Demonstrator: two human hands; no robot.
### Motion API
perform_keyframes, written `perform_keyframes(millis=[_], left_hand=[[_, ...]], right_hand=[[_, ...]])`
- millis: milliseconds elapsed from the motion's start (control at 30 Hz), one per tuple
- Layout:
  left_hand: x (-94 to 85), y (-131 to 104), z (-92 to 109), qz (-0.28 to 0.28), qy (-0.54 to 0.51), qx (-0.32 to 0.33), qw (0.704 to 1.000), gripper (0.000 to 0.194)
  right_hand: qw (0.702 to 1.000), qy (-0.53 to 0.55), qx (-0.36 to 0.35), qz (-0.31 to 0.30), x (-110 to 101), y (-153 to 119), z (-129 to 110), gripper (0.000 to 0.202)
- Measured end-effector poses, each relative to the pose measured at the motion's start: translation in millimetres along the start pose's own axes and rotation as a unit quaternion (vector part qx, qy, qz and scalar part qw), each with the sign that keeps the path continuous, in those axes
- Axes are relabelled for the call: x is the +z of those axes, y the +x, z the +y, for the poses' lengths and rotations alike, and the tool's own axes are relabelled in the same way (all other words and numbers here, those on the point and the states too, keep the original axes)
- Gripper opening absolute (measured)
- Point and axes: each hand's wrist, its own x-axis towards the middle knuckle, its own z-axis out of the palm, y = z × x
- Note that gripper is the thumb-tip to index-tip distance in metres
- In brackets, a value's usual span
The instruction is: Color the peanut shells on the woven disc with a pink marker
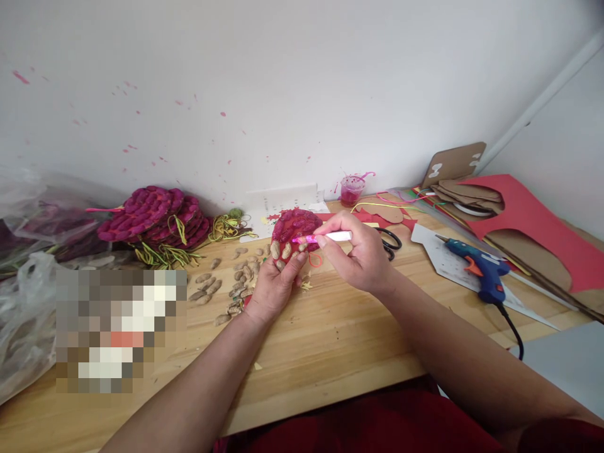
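My left hand grips the lower edge of a red disc covered with peanuts. Most of its peanuts are dyed magenta; several along the near left edge are plain tan. Between the thumb and fingers of my right hand is a white brush or pen with a pink-stained front end. Its tip meets the disc, or lies just over it, near the plain peanuts. Whether it is a brush or a pen I cannot tell. Loose peanuts are scattered on the wooden table to the left of my left hand.
Magenta peanut discs are stacked at left beside plastic bags. A cup of pink liquid stands by the wall. Black-handled scissors, a blue glue gun with its cord and cut red card lie at right.
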Motion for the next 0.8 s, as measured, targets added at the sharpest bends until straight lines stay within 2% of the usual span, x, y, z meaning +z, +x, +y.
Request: perform_keyframes(millis=[133, 367, 600, 800], left_hand=[[-0.3, -1, -1, 0.002, -0.004, -0.005, 1.000, 0.033], [0.2, 0, 1, 0.012, -0.010, -0.002, 1.000, 0.032], [2.3, -1, 5, 0.010, -0.035, -0.013, 0.999, 0.038], [2.9, -1, 6, 0.004, -0.046, -0.009, 0.999, 0.037]], right_hand=[[1.000, -0.002, -0.009, -0.012, 2, -1, 1, 0.005], [0.999, -0.011, 0.009, 0.037, -2, 1, 3, 0.006], [0.999, 0.003, 0.044, 0.031, -2, 0, 7, 0.003], [0.996, 0.012, 0.063, 0.056, -4, 0, 13, 0.003]])
